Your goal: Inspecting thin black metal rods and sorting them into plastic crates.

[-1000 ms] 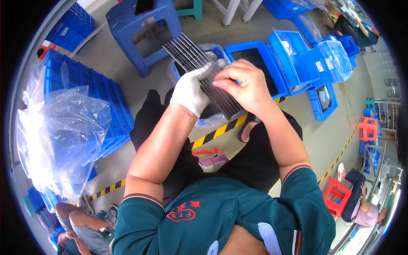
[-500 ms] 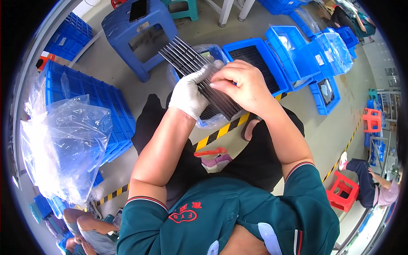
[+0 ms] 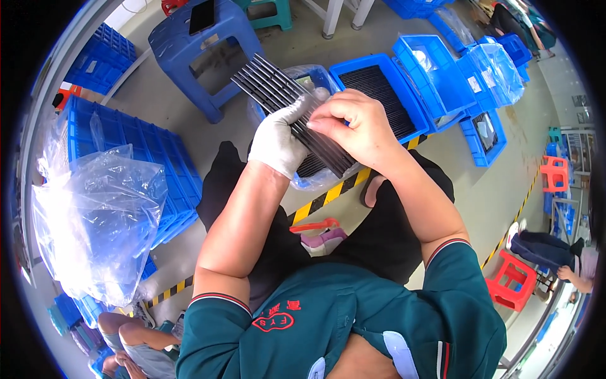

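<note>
Over the bag-lined tub, your gloved left hand clasps black strips, slanting lengthwise upper-left to lower-right; your right hand sits at their middle, its grip impossible to tell.

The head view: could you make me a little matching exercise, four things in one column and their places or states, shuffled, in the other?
Things
1. left hand
2. dark phone
3. right hand
4. plastic bag

Places or states
A. bare, close to the dark rods
B. clear and crumpled, by the stacked blue crates
C. in a white glove, holding the dark rods
D. on the blue stool

Right pairs: 1-C, 2-D, 3-A, 4-B
</note>
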Tool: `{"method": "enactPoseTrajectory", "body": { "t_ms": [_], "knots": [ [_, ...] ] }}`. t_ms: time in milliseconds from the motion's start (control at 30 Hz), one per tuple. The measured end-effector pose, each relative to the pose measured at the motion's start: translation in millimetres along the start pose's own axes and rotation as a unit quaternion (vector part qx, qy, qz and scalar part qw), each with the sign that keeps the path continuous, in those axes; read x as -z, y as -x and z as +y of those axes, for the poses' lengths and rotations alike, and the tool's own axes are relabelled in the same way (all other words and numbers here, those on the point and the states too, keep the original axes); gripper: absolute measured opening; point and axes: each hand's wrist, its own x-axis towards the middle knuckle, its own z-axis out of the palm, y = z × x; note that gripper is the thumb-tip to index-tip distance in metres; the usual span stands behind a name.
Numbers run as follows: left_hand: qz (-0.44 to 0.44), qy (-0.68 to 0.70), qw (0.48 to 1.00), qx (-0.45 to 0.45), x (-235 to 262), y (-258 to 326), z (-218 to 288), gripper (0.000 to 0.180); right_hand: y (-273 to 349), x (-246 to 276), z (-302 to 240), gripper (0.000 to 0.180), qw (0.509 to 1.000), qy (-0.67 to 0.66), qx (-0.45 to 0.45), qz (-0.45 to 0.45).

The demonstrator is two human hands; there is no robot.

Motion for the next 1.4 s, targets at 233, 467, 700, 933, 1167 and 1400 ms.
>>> {"method": "enactPoseTrajectory", "body": {
  "t_ms": [233,467,700,933,1167,1400],
  "knots": [
    [0.029,-0.011,0.999,-0.009,-5.7,3.8,-1.2,0.023,-2.5,-3.3,-0.4,0.011,0.994,0.067,0.074,-0.033],
    [0.017,-0.012,1.0,-0.01,-5.4,1.3,3.4,0.023,-6.9,4.3,-7.0,0.011,0.998,0.048,0.032,-0.011],
    [0.015,-0.005,1.0,-0.001,-4.4,3.8,-1.0,0.023,1.0,0.5,-4.5,0.009,1.0,-0.009,-0.004,-0.01],
    [0.029,-0.002,1.0,-0.002,1.1,5.6,3.6,0.022,-2.4,-9.3,-8.8,0.01,0.994,0.067,0.081,-0.014],
    [-0.151,0.041,0.986,0.065,30.4,-37.2,3.0,0.026,-8.0,3.7,2.2,0.012,0.994,0.07,0.078,0.005],
    [-0.006,-0.147,0.985,0.085,34.2,-36.8,-20.7,0.039,16.0,24.0,6.5,0.011,0.989,0.019,0.043,0.141]
  ]
}}
